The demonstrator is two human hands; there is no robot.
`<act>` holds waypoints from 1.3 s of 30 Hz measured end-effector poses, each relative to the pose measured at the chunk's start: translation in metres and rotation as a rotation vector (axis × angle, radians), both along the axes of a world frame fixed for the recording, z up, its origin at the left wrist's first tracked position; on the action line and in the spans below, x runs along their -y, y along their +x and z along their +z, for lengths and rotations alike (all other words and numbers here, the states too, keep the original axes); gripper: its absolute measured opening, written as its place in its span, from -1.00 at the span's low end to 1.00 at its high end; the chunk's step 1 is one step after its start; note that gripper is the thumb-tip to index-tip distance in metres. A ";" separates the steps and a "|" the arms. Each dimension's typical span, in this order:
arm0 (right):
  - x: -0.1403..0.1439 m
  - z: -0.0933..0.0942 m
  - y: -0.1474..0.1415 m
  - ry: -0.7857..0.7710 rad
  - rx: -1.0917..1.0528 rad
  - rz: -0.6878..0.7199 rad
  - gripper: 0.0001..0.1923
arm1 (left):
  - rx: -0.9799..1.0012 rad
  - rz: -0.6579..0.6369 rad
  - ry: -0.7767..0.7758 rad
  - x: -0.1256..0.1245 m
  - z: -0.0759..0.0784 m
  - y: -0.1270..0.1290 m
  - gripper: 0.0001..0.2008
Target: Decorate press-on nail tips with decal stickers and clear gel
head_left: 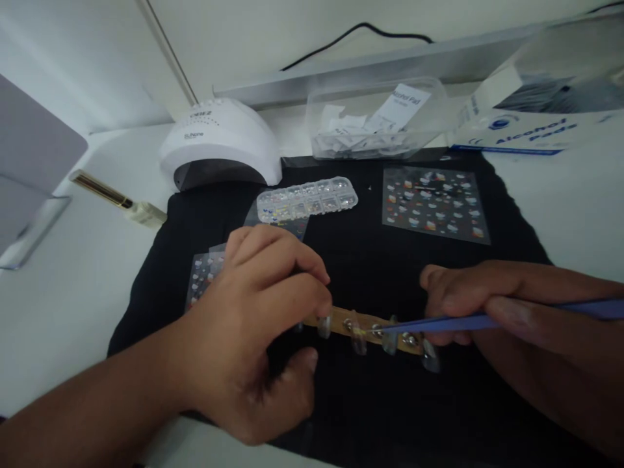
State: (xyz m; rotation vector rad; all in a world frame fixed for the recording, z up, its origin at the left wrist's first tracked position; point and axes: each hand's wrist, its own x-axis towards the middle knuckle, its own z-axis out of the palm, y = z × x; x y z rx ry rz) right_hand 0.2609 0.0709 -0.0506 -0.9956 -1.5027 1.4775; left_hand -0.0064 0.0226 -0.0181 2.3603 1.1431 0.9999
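Head view: left hand (253, 325) grip pinched on end of narrow tan strip carrying clear nail tips (363, 330), lying on black cloth (361, 266) over white table (63, 286); right hand (468, 300) grip clamped on blue tweezers (453, 322), tips touching strip

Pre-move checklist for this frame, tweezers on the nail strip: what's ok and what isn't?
1. Left hand steadies the wooden strip at its left end: ok.
2. Right hand has the blue tweezers in its grip: ok.
3. Tweezer tip meets the strip near its middle: ok.
4. Something held in the tip: cannot tell, too small and blurred.
5. Clear nail tips all seated on the strip: cannot tell.
6. Rhinestone box and sticker sheet lie on the black mat, apart from both hands: ok.
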 end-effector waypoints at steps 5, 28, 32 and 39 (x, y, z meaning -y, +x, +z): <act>-0.002 -0.006 0.005 -0.012 -0.014 0.010 -0.87 | 0.042 0.010 -0.043 0.000 0.000 -0.003 -0.75; 0.000 0.012 -0.009 -0.050 -0.094 0.121 -0.82 | -0.085 -0.092 -0.092 0.009 -0.001 0.005 -0.72; 0.000 0.013 -0.010 -0.056 -0.103 0.128 -0.83 | -0.065 -0.097 -0.080 0.009 -0.001 0.006 -0.74; 0.001 0.014 -0.012 -0.077 -0.088 0.107 -0.85 | -0.088 -0.101 -0.122 0.007 0.001 0.008 -0.75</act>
